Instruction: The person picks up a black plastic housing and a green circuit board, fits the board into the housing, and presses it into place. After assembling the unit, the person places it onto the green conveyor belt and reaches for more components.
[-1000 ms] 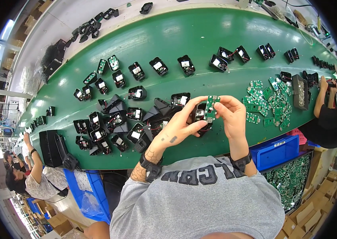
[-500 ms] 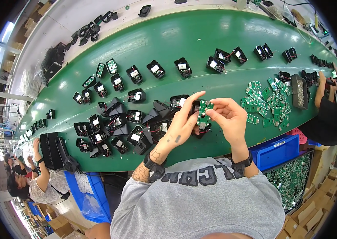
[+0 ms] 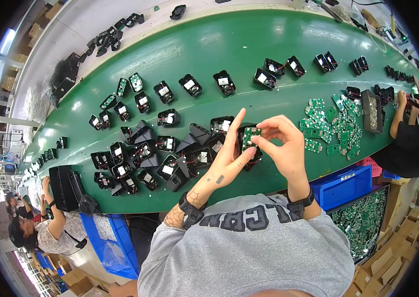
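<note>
My right hand [image 3: 286, 146] pinches a small green circuit board [image 3: 250, 134] between thumb and fingertips. Across from it, my left hand [image 3: 226, 158] has its index finger stretched out and its thumb apart, pointing toward the board's lower end. Its other fingers are mostly hidden. A dark housing [image 3: 255, 162] shows partly beneath the board, between the hands; whether the left hand touches it is unclear. Just beyond the left hand lies an open black housing [image 3: 221, 123] with a white part inside.
Many black housings with wires [image 3: 142, 151] cover the green bench [image 3: 179, 57], left and behind. A pile of circuit boards [image 3: 335, 126] lies right, beside a black tray of small parts [image 3: 371, 111]. Blue bins [image 3: 343, 190] stand at the bench's front. Co-workers [image 3: 51, 225] are at both sides.
The circuit board has tilted and moved slightly down and left with my right hand. My left thumb has moved below the board, and its index finger points more upright.
</note>
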Action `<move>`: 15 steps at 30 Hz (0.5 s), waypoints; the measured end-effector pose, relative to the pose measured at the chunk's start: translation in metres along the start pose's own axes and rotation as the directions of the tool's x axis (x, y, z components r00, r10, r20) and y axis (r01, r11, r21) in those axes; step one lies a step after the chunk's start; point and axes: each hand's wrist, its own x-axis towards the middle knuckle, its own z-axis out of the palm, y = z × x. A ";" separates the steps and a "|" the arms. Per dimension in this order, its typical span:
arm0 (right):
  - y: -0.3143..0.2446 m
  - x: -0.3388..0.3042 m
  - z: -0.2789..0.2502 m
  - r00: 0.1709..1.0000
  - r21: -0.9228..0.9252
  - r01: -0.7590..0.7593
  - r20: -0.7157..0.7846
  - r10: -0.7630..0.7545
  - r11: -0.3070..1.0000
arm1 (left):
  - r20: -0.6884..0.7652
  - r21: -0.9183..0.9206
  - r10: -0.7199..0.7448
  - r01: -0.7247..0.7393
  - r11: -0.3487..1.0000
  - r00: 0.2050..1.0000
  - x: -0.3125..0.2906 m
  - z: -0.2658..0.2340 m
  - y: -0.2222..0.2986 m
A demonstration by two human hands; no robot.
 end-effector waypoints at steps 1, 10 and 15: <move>0.003 0.000 0.001 0.998 0.005 0.054 -0.022 -0.054 0.999 | 0.002 0.000 -0.001 0.001 1.000 1.000 0.001 0.000 0.001; 0.020 0.000 -0.008 0.959 0.385 -0.268 0.197 0.205 0.883 | 0.088 -0.141 -0.196 0.207 0.968 0.977 0.001 -0.003 0.014; 0.016 0.006 -0.016 0.936 0.348 -0.298 0.290 0.200 0.889 | 0.148 -0.078 -0.086 0.099 0.992 0.985 0.004 -0.002 0.012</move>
